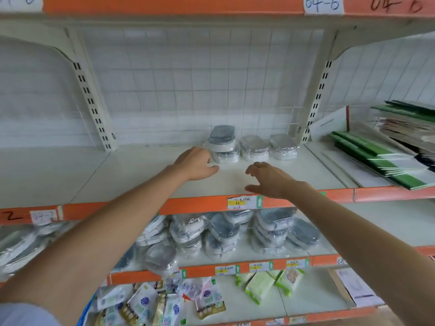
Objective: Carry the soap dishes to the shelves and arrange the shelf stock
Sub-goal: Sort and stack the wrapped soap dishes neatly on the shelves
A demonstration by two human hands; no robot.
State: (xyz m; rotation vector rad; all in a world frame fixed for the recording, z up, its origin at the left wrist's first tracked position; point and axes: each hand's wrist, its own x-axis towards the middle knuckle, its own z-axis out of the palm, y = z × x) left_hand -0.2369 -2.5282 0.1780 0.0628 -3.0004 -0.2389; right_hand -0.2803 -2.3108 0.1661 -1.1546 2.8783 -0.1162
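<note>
Plastic-wrapped soap dishes point(223, 147) sit in a short row at the back of the cream shelf point(146, 175), the leftmost pile two high with a grey lid on top, and many more lie heaped on the shelf below point(329, 249). My left hand point(196, 164) rests low over the shelf just beside that tall pile, fingers loosely bent and holding nothing. My right hand point(268, 180) hovers near the orange front edge point(195, 205), fingers spread and empty.
</note>
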